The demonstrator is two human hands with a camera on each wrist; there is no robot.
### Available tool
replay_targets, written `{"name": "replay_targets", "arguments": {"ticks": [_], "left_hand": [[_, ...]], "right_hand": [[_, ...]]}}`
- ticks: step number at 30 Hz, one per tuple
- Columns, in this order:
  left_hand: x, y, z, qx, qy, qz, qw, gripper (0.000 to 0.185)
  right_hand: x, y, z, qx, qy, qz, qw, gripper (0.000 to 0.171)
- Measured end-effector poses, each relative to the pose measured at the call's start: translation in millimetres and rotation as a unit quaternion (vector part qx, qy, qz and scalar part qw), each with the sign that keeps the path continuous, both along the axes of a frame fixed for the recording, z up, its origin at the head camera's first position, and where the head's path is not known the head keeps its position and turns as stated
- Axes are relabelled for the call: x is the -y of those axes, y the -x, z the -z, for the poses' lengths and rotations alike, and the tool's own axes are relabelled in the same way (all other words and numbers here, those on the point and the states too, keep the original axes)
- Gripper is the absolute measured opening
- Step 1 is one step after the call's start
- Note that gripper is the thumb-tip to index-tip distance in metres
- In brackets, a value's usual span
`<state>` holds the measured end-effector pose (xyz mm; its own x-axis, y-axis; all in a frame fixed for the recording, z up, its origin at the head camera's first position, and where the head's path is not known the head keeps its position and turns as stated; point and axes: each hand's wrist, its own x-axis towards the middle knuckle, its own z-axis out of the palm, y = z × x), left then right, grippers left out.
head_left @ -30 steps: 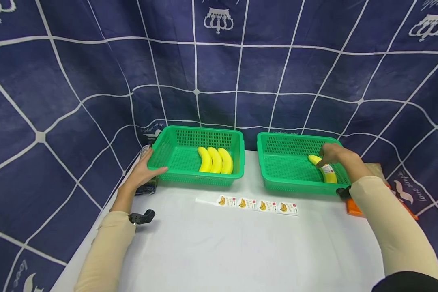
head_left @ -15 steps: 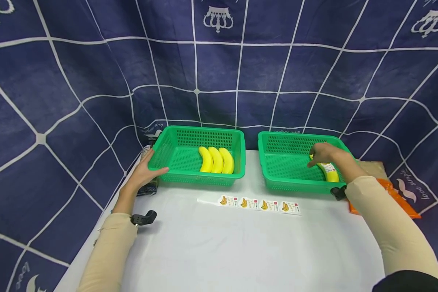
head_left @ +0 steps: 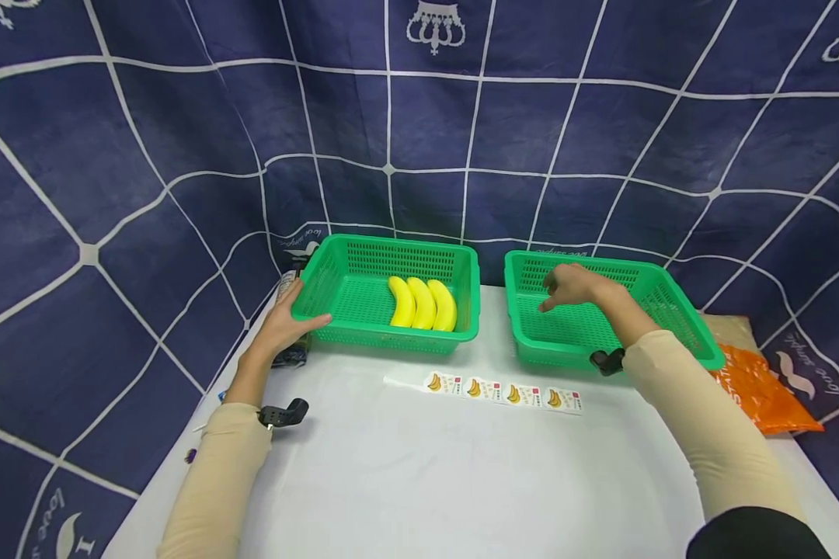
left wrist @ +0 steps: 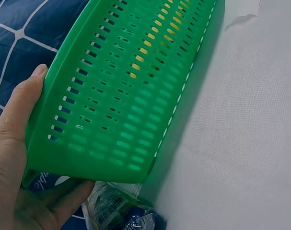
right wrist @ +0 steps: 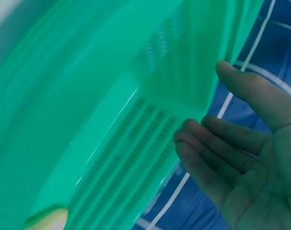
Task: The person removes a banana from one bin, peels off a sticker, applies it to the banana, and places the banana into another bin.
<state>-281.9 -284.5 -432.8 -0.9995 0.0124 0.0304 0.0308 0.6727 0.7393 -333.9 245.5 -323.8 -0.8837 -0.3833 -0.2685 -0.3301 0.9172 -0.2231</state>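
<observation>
Two green plastic baskets stand side by side on a white table. The left basket (head_left: 384, 338) holds three yellow bananas (head_left: 423, 303). My left hand (head_left: 290, 326) grips its near left corner: in the left wrist view the left hand (left wrist: 13, 153) has its thumb along the left basket's (left wrist: 121, 96) side wall and its fingers curled under the corner. My right hand (head_left: 566, 287) hovers over the right basket (head_left: 671, 303), fingers relaxed and holding nothing. In the right wrist view the right hand (right wrist: 231, 148) is empty above the right basket (right wrist: 87, 96), where a yellow banana tip (right wrist: 47, 218) shows.
A strip of banana stickers (head_left: 503, 392) lies on the table in front of the baskets. An orange bag (head_left: 762, 388) sits right of the right basket. A dark packet (head_left: 290, 357) lies by my left hand. Blue patterned cloth surrounds the table.
My right hand has let go of the banana in the right basket and moved left and up, now empty. My left hand stays on the left basket's corner.
</observation>
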Motion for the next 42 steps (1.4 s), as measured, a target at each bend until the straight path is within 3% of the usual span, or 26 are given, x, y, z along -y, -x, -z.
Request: {"name": "replay_targets", "arguments": {"ticks": [7,14,20,26,33,42], "left_hand": [[2.7,-0.1,3.4,0.002,-0.017,-0.001,0.9999,0.11],[4.8,0.1,5.6,-0.002,-0.022,-0.003,0.9998,0.11],[6.5,-1.0,5.3,0.007,-0.024,-0.006,0.9997,0.11],[5.6,2.0,4.1,0.008,-0.025,-0.004,0.9997,0.111],[2.4,8.7,0.6,-0.012,-0.044,0.001,0.9989,0.109],[1.9,4.2,9.2,-0.022,-0.056,-0.009,0.9981,0.108]], "right_hand": [[48.8,19.8,-2.3,-0.005,0.028,-0.038,0.999,0.063],[93.1,31.1,-3.9,0.017,0.051,-0.031,0.998,0.065],[130.1,39.5,-6.4,-0.003,0.04,-0.062,0.997,0.062],[159.1,54.6,-6.4,0.011,0.03,-0.063,0.997,0.061],[184.7,72.7,2.7,0.031,0.021,-0.077,0.996,0.059],[215.8,89.2,23.1,0.062,0.013,-0.087,0.994,0.065]]}}
